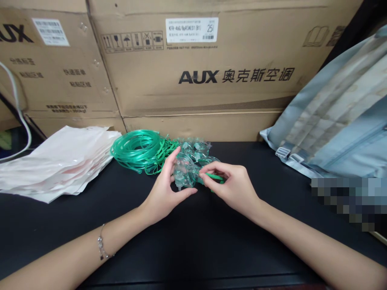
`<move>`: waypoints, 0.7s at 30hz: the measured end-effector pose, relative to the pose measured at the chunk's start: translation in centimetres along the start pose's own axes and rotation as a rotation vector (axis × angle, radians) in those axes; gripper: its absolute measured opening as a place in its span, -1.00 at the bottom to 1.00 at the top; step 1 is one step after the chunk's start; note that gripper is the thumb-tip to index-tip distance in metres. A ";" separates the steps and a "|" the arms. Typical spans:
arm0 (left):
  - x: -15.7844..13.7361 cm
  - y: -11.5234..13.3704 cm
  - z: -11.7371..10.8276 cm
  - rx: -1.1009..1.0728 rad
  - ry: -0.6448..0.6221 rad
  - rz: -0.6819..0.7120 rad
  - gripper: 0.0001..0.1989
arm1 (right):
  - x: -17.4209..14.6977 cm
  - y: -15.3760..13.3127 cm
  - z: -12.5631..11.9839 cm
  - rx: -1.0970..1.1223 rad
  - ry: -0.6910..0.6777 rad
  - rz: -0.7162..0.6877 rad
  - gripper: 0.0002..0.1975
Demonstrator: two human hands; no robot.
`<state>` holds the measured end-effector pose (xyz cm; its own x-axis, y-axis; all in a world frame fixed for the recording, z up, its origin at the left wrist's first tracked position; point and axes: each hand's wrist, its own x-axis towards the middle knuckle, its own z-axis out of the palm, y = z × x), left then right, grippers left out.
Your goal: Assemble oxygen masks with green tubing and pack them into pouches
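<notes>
My left hand (161, 193) cups a clear green-tinted oxygen mask (184, 173), its thumb below and its fingers behind the shell. At the mask's right edge, my right hand (234, 183) pinches a green elastic strap (215, 176) between thumb and fingers. Part of the strap trails out under the right palm. Behind the hands sit more clear masks (196, 148), partly hidden by the fingers. Loose green elastic straps (165, 148) lie in a tangle just left of them.
A coil of green tubing (134, 149) rests on the black table (187, 249) beside a stack of white plastic bags (60, 157). Large cardboard boxes (193, 96) stand along the back. A light blue backpack (341, 121) leans at the right, and a white cable (22, 117) hangs at the left.
</notes>
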<state>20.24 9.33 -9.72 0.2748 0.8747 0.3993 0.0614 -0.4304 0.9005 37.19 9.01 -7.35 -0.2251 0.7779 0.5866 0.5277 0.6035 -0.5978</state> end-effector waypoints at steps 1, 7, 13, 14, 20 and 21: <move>0.0 0.0 0.0 0.000 -0.002 -0.002 -0.12 | 0.0 0.0 0.0 0.002 0.002 0.003 -0.93; -0.1 -0.2 0.1 0.049 -0.014 0.019 -0.13 | -0.1 -0.1 0.1 0.002 -0.007 0.002 -0.94; -0.3 -0.9 0.3 0.178 -0.011 0.133 -0.17 | -0.2 0.1 0.2 0.007 -0.045 -0.009 -0.97; -0.3 -1.0 0.3 0.188 -0.012 0.145 -0.17 | -0.2 0.2 0.3 0.035 -0.051 0.004 -0.97; -0.1 -1.0 0.3 0.104 -0.048 0.130 -0.18 | 0.2 0.7 0.4 0.373 -0.236 0.168 -0.78; -0.1 -1.0 0.3 0.052 -0.061 0.119 -0.19 | 0.4 0.8 0.4 0.452 -0.285 0.205 -0.77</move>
<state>20.42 9.64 -10.68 0.3409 0.8024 0.4898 0.0746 -0.5424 0.8368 37.18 9.90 -7.86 -0.4000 0.8657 0.3010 0.1955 0.4015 -0.8948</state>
